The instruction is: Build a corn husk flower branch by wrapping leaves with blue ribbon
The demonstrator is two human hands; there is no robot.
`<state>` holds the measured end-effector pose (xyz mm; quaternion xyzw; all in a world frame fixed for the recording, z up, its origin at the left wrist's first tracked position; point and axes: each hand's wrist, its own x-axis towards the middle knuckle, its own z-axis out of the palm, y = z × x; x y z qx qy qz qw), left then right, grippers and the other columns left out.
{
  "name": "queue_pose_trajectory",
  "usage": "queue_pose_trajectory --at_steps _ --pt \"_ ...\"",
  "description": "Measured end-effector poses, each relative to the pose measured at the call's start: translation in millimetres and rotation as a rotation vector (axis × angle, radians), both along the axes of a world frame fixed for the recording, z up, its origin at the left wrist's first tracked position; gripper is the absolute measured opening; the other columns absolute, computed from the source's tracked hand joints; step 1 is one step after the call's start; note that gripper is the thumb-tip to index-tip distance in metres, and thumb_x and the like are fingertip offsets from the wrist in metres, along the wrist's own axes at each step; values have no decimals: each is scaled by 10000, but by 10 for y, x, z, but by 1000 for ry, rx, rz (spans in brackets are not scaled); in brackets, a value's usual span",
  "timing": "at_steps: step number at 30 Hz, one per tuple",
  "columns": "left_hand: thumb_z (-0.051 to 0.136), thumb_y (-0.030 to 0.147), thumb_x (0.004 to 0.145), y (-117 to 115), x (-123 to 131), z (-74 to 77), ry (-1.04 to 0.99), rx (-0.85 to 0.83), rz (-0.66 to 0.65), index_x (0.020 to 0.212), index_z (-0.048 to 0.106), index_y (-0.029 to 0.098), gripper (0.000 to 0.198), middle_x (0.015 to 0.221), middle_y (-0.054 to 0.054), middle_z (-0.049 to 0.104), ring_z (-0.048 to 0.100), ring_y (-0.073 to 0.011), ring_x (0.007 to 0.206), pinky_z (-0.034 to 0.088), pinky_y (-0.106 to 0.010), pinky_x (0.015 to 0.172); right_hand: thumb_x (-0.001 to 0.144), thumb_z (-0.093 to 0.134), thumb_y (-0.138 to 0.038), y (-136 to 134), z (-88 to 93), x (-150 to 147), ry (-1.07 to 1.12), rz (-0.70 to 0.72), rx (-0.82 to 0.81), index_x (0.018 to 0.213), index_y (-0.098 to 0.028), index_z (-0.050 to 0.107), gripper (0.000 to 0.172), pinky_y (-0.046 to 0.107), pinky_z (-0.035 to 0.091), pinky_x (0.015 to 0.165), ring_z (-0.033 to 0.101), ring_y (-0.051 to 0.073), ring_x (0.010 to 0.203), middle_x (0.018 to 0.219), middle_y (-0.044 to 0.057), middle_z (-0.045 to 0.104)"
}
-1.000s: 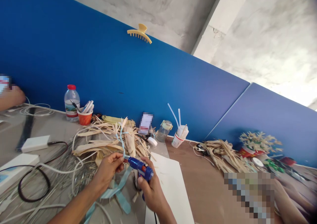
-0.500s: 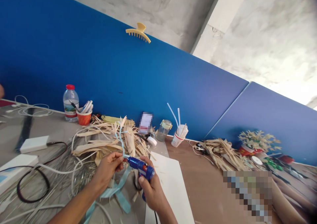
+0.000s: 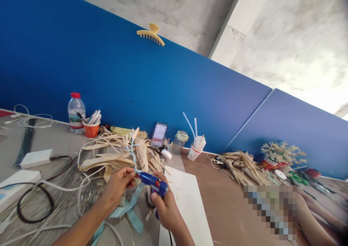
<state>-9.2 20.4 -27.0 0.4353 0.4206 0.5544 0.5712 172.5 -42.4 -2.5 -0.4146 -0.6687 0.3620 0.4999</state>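
My right hand (image 3: 166, 204) is wrapped round a blue glue gun (image 3: 149, 179), its nozzle pointing left. The fingers of my left hand (image 3: 121, 182) are pinched on the lower end of a stem wrapped in light blue ribbon (image 3: 133, 152). Pale corn husk petals top the stem's branches. The nozzle meets the stem right at my left fingertips; whether it touches cannot be made out. Below my hands a loose length of light blue ribbon (image 3: 133, 220) trails over the table. Dried corn husks (image 3: 108, 161) lie in a pile behind the stem.
A white board (image 3: 187, 206) lies on the right. At the back stand a water bottle (image 3: 76, 113), an orange cup of pens (image 3: 91, 129), a phone (image 3: 159, 134), a jar (image 3: 179, 142) and a paper cup (image 3: 194, 153). Cables and thin wires cover the left. Another person's arm (image 3: 312, 218) shows at right.
The view has shifted very slightly. Both hands, the glue gun and the stem stay in almost the same place.
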Motion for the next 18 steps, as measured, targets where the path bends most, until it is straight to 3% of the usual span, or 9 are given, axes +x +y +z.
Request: queue_pose_trajectory --at_steps 6,11,18 --pt "724 435 619 11 -13 -21 -7 -10 6 698 612 141 324 492 26 560 468 -93 450 337 -209 456 830 522 -306 9 -6 14 15 7 1 1277 -195 442 468 342 406 942 549 216 1028 1159 80 571" --pt "714 436 633 -1 -14 5 -20 5 9 695 606 143 318 474 34 545 459 -90 445 334 -206 455 829 515 -348 -17 23 -13 22 25 -46 1289 -180 415 500 333 445 886 559 217 1001 1117 90 578" --pt "720 433 627 7 -12 -24 -22 -7 -1 711 604 136 330 476 34 552 461 -85 441 328 -201 451 832 517 -310 19 -16 17 -6 6 3 1286 -186 436 478 351 367 992 514 220 1098 1198 89 551"
